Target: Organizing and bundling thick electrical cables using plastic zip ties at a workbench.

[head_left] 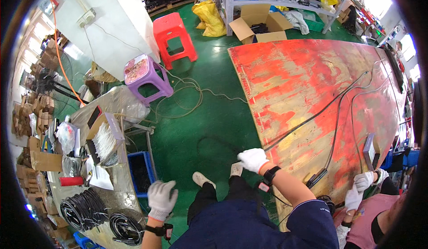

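Note:
My right hand (253, 160), in a white glove, is closed around a black cable (307, 123) at the left edge of the red-worn wooden table (285, 88). The cable runs from there up and right across the tabletop; a faint, blurred dark loop shows over the floor to the hand's left. My left hand (161, 199), also gloved, hangs beside the left table with its fingers loosely bent and nothing visible in it. Nearest to it are a small coil of black cable (126, 228) and a larger coil (84, 209) on that table.
A co-worker's gloved hands (359, 189) are at the right table edge, near more cables. The left table (120, 195) carries a box of white strips (107, 141) and a red roll (71, 181). A blue crate (141, 171), purple stool (149, 79), red stool (174, 39) and open carton (260, 23) stand around.

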Demonstrator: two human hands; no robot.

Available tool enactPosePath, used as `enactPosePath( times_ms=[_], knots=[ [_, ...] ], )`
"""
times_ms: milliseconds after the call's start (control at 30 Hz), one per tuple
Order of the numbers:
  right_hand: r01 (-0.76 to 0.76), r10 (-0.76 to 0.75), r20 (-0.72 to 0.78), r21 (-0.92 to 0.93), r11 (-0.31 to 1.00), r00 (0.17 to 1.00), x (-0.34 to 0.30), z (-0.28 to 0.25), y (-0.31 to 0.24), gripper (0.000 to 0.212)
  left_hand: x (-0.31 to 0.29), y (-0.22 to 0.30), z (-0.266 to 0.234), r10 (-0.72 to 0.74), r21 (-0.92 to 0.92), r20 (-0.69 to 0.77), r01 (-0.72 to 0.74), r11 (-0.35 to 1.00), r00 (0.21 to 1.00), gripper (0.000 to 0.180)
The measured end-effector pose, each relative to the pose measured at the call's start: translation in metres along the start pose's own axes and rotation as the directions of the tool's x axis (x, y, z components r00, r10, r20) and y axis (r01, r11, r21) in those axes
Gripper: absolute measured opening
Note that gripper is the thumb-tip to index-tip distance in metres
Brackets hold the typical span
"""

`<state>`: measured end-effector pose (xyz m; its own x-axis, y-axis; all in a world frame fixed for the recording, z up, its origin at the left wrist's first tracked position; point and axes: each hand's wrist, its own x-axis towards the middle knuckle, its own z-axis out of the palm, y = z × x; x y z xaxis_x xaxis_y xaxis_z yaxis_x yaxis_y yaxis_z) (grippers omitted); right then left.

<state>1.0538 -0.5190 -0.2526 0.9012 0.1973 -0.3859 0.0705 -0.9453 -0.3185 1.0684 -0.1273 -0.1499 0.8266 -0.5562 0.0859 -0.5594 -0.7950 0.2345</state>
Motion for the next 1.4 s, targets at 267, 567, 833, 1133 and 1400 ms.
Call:
enactPosePath(
  times_ms=[267,567,833,1133,1400],
  knots=[
    [0.437,-0.281,-0.571,0.156,0.886,0.772,-0.06,-0.204,-0.074,0.025,0.148,0.075,0.043,0.142,-0.82,0.531,0.464,0.336,0.836,0.045],
    [0.233,0.558,-0.829,0.552,0.801,0.046,-0.231,-0.29,0.035,0.012,0.145,-0.041,0.037,-0.052,-0.731,0.557,0.519,0.443,0.829,0.026],
    [0.142,0.546,-0.734,0.539,0.83,-0.405,-0.29,-0.277,0.118,0.014,0.115,-0.03,0.076,-0.096,-0.747,0.427,0.411,0.523,0.899,0.036],
    [-0.118,0.034,-0.758,-0.057,0.991,0.652,-0.126,-0.232,-0.022,0.063,0.167,0.077,-0.038,0.23,-0.512,0.182,-0.107,0.852,0.956,0.044],
    [0.247,-0.086,-0.457,0.305,0.92,0.885,-0.092,-0.236,-0.13,0.044,0.175,0.089,-0.14,0.155,-0.379,0.216,-0.064,0.923,0.964,0.029]
  ],
)
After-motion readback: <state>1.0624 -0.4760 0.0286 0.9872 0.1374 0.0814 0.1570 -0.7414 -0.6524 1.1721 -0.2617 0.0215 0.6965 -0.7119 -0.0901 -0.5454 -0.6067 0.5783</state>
